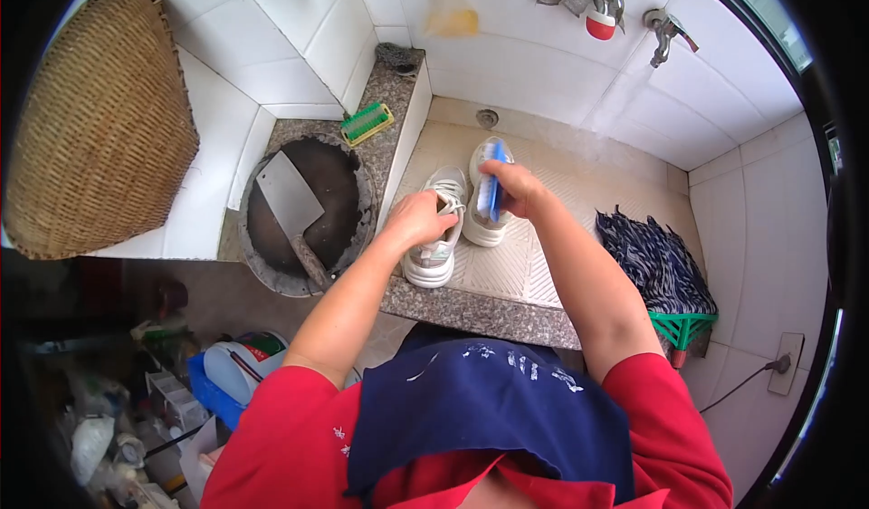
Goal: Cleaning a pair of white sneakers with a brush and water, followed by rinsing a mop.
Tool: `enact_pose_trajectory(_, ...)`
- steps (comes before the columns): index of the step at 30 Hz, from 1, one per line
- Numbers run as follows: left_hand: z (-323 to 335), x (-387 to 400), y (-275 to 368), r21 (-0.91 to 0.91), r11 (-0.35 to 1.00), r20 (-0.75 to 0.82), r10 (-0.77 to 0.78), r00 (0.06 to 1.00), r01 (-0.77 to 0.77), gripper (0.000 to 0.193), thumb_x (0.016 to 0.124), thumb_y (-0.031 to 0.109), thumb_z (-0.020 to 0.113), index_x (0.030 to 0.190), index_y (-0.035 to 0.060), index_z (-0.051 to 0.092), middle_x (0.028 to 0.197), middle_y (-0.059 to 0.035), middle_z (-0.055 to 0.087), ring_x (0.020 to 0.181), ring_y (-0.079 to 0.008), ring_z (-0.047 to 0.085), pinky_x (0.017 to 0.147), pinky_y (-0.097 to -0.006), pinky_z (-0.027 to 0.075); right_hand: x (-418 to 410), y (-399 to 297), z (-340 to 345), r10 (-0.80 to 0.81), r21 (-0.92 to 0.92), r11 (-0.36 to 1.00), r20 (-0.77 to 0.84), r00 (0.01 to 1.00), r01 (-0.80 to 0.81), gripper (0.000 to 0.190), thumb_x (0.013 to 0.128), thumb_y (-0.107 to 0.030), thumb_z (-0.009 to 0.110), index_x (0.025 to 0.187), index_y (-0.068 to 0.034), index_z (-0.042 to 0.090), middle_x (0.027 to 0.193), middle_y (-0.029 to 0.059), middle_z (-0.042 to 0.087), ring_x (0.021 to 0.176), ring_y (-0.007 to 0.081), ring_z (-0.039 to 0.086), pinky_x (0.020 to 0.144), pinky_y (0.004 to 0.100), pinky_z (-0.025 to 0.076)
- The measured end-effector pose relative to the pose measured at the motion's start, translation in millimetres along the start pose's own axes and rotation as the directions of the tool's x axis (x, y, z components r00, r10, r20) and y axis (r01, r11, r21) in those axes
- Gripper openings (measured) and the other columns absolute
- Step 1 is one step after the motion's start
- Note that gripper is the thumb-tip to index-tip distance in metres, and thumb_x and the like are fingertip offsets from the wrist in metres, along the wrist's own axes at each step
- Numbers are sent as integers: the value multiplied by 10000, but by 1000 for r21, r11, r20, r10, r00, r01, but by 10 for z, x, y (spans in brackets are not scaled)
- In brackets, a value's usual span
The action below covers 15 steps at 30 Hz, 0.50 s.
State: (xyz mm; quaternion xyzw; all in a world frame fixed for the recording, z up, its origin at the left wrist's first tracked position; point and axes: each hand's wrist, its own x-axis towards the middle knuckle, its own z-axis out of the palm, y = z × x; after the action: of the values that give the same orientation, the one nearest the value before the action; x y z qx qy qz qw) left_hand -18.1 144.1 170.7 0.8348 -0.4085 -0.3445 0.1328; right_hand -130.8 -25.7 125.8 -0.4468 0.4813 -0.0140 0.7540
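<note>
Two pale sneakers stand side by side on the ridged tile floor of a raised wash basin. My left hand grips the near-left sneaker at its ankle opening, beside the white laces. My right hand is closed around a scrub brush with a blue back and white bristles. The brush is on edge over the other sneaker, bristles facing left. It hides part of that sneaker's upper; whether the bristles touch it I cannot tell.
Left of the basin, a cleaver lies across a dark round pot. A green brush rests on the granite ledge. At right lies a mop head with a green frame. A wall tap and a woven basket flank the basin area.
</note>
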Motion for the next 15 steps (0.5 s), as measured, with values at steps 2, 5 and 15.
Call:
enact_pose_trajectory(2,45,19,-122,38,998,-27,56,998,-55,313,794,221,648,970,-37,637,897,-194,669,877,-284,648,782,-358,492,-163,-104,179,-40,-450,890,100,994,81,552,716,-274,671,1158,10,501,989,141,581,887,235,580,805,372,483)
enact_pose_trajectory(5,-50,124,-87,36,990,35,137,990,-139,229,781,181,637,937,14,654,870,-195,660,850,-317,641,767,-381,491,-366,-122,175,-55,-891,426,146,988,155,835,646,-403,685,1240,120,420,1163,287,553,1078,348,567,897,369,457)
enact_pose_trajectory(15,-558,350,21,20,992,-273,122,954,-121,251,820,240,641,830,-11,650,754,-164,666,710,-255,658,659,-334,502,-919,-151,148,-362,-701,620,143,921,352,630,613,-362,711,1100,17,580,1094,282,523,1014,390,536,885,407,456)
